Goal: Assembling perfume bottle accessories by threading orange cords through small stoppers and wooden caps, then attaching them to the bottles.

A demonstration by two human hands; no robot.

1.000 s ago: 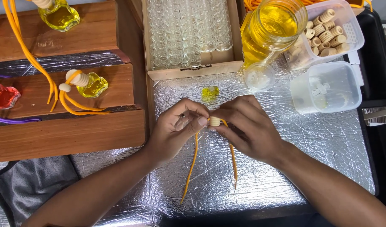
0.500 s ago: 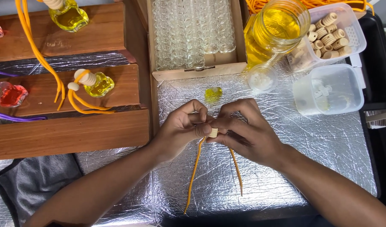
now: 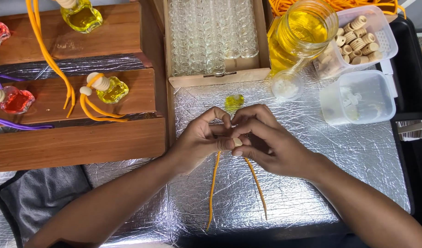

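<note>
My left hand [image 3: 199,140] and my right hand [image 3: 270,142] meet fingertip to fingertip over the silver foil mat [image 3: 312,183]. Between them they pinch a small wooden cap [image 3: 237,142], mostly hidden by the fingers. An orange cord [image 3: 214,183] hangs from the cap in two strands toward the near edge. Just beyond the fingers a small glass bottle of yellow liquid [image 3: 234,101] rests on the foil.
A cardboard box of empty clear bottles [image 3: 211,36] stands behind. A jar of yellow liquid [image 3: 303,34], a tub of wooden caps [image 3: 358,36], a small cup [image 3: 286,86] and a clear tub [image 3: 358,96] sit right. Wooden steps [image 3: 73,138] at left carry finished yellow [image 3: 107,88] and red bottles [image 3: 15,98].
Both hands have closed tighter around the cap, which shows less than before. The cord's strands have shifted slightly on the foil.
</note>
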